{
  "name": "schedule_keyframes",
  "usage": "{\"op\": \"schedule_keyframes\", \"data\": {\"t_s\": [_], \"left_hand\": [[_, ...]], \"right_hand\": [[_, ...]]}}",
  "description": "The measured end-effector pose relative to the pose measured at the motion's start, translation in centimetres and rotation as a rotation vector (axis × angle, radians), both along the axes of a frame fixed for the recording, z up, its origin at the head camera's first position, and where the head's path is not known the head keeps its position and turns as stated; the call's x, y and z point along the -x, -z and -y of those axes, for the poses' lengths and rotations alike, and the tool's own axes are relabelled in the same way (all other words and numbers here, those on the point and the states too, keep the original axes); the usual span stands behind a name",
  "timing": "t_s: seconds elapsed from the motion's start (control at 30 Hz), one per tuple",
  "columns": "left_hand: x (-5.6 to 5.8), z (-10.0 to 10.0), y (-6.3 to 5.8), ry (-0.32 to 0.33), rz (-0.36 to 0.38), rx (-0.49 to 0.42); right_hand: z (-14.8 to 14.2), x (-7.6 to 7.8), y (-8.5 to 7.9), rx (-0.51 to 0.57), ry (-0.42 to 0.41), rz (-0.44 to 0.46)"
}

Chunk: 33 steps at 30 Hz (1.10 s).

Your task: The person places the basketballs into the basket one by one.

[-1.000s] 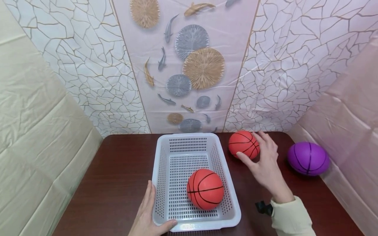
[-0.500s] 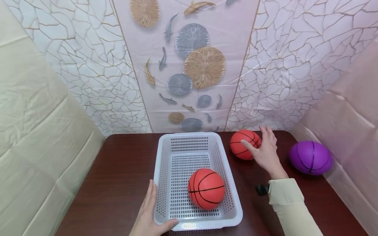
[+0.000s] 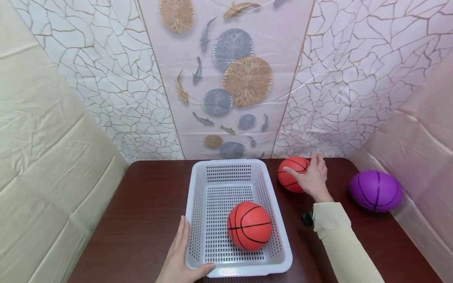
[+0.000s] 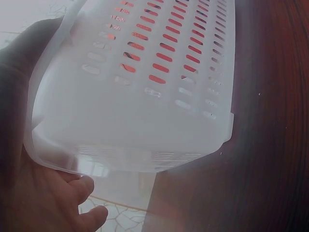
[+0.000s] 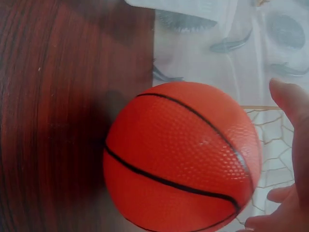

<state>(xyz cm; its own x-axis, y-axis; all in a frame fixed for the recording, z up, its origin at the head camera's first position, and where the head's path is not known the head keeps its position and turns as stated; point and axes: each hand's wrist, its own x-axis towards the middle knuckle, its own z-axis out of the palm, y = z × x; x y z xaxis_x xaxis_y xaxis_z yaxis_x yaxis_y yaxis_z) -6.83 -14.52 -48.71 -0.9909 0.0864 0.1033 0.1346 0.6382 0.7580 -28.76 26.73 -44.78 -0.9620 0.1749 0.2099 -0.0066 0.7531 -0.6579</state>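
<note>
In the head view, a red ball (image 3: 291, 177) with black basketball lines sits at the table's back, right of the white basket (image 3: 287, 255). My right hand (image 3: 313, 177) is at that ball's right side, thumb and fingers spread wide. In the right wrist view the red ball (image 5: 178, 159) fills the middle, with the fingers (image 5: 299, 106) extended beside it. A second red ball (image 3: 249, 226) lies inside the basket, towards its near right. My left hand (image 3: 177, 257) rests on the basket's near left corner, fingers along the left side and thumb at the front rim.
A purple ball (image 3: 376, 191) sits at the right, close to the beige side cloth (image 3: 424, 129). The dark wood table (image 3: 141, 220) ends at the back against a patterned cloth (image 3: 233, 129).
My right hand has shifted slightly at the back red ball, most recently leftward towards it. The whole scene has slid a little right in the head view. The left hand stays at the basket corner.
</note>
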Motion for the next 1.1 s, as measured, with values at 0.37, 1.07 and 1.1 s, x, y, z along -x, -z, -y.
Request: {"op": "schedule_keyframes", "data": {"t_s": [0.37, 1.07, 1.1], "left_hand": [[0.1, 0.0, -0.1, -0.002, 0.006, 0.011], [0.1, 0.0, 0.0, 0.001, 0.027, -0.026], [0.1, 0.1, -0.1, 0.001, 0.034, -0.028]], "right_hand": [[-0.4, 0.8, 1.2, -0.020, 0.028, 0.065], [-0.5, 1.1, 2.2, 0.023, 0.021, 0.134], [-0.5, 1.1, 2.2, 0.023, 0.020, 0.132]]}}
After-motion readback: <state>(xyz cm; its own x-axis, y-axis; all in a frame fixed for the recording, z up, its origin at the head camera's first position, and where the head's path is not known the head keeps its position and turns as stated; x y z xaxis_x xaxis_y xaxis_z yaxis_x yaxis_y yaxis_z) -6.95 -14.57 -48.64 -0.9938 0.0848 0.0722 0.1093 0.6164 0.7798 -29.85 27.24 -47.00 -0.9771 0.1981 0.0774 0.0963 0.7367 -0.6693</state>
